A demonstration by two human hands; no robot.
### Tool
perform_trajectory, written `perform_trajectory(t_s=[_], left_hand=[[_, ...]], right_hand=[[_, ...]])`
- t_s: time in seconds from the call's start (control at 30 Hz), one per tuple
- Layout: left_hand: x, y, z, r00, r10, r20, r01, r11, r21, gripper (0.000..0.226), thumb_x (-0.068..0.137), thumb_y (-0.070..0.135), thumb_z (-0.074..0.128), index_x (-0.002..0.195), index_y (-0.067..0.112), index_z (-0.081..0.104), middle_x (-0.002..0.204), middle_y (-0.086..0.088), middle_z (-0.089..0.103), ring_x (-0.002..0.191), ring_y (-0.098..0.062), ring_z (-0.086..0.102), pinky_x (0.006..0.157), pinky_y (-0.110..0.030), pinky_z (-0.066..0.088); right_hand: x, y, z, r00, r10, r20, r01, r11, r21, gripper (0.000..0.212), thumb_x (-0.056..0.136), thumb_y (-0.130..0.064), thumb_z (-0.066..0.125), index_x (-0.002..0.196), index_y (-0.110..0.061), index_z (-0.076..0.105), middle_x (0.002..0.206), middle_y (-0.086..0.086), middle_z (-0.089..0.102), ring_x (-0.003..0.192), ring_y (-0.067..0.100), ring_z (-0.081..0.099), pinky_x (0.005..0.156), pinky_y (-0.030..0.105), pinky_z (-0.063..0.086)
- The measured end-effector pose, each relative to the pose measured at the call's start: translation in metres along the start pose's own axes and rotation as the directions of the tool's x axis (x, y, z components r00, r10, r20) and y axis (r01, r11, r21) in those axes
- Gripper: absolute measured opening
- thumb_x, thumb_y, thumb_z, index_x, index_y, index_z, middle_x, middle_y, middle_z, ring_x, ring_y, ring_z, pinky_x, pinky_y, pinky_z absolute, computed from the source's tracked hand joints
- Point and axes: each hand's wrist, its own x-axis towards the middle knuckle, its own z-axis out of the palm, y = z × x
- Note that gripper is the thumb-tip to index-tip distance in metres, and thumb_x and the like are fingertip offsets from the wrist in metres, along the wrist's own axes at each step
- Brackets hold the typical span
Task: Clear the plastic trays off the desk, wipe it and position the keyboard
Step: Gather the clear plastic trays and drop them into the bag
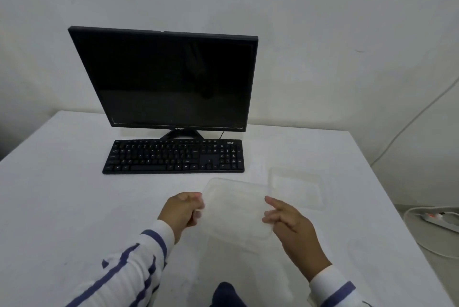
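One clear tray (233,207) spans 9 to 3 o'clock, left grip (182,212) pinching one end, right grip (288,222) the other. The second tray (298,187) lies on the surface (74,195) at 2 o'clock, nearer my right grip.

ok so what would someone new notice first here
The big black monitor stands out most, at the back of the white desk, with the black keyboard right in front of it. Nearer the camera, the left hand and right hand pinch opposite ends of a clear plastic tray. A second clear tray lies on the desk just beyond the right hand.
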Motion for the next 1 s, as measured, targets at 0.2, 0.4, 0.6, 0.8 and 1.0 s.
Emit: perform_trajectory(t_s=[0.2, 0.4, 0.6, 0.8, 1.0], left_hand=[[0.004, -0.017, 0.010, 0.985, 0.166, 0.037, -0.168, 0.912, 0.375, 0.020, 0.088, 0.011, 0.059, 0.107, 0.008, 0.064, 0.074, -0.008, 0.063, 0.060, -0.017, 0.054, 0.053, -0.023, 0.049], [0.014, -0.025, 0.013, 0.967, 0.254, -0.007, -0.201, 0.783, 0.589, 0.026, 0.089, 0.020, 0.054, 0.113, 0.016, 0.064, 0.105, -0.005, 0.066, 0.081, -0.023, 0.059, 0.086, -0.035, 0.053], [0.018, -0.028, 0.014, 0.976, 0.217, 0.007, -0.177, 0.780, 0.601, 0.022, 0.088, 0.019, 0.054, 0.109, 0.017, 0.064, 0.102, -0.006, 0.068, 0.077, -0.021, 0.056, 0.084, -0.033, 0.051], [0.022, -0.026, 0.012, 0.982, 0.186, 0.017, -0.160, 0.791, 0.591, 0.016, 0.086, 0.015, 0.056, 0.100, 0.018, 0.063, 0.096, -0.005, 0.065, 0.081, -0.023, 0.058, 0.085, -0.039, 0.055], [0.021, -0.025, 0.012, 0.982, 0.179, 0.063, -0.179, 0.765, 0.618, 0.011, 0.091, 0.015, 0.052, 0.100, 0.019, 0.057, 0.095, -0.006, 0.063, 0.074, -0.026, 0.061, 0.068, -0.032, 0.057]], right_hand=[[-0.006, 0.010, 0.006, 0.977, 0.209, -0.030, -0.210, 0.945, -0.249, 0.017, 0.090, -0.008, 0.052, 0.085, -0.015, 0.067, 0.142, -0.006, 0.041, 0.118, 0.004, 0.042, 0.088, 0.012, 0.028], [-0.010, 0.018, 0.026, 0.954, 0.299, -0.017, -0.293, 0.918, -0.267, 0.018, 0.092, -0.011, 0.051, 0.098, -0.027, 0.054, 0.153, -0.003, 0.024, 0.127, 0.018, 0.045, 0.103, 0.022, 0.035], [-0.004, 0.028, 0.030, 0.948, 0.318, -0.023, -0.305, 0.886, -0.350, 0.022, 0.095, -0.013, 0.046, 0.111, -0.025, 0.055, 0.155, -0.003, 0.023, 0.142, 0.018, 0.021, 0.113, 0.027, 0.019], [-0.004, 0.032, 0.033, 0.949, 0.315, 0.006, -0.285, 0.867, -0.408, 0.034, 0.097, -0.015, 0.043, 0.130, -0.022, 0.048, 0.156, -0.003, 0.019, 0.142, 0.019, 0.021, 0.113, 0.026, 0.019], [-0.016, 0.040, 0.039, 0.972, 0.233, 0.025, -0.176, 0.796, -0.579, 0.040, 0.100, -0.026, 0.033, 0.140, -0.026, 0.036, 0.159, 0.001, 0.011, 0.132, 0.022, 0.036, 0.109, 0.032, 0.031]])
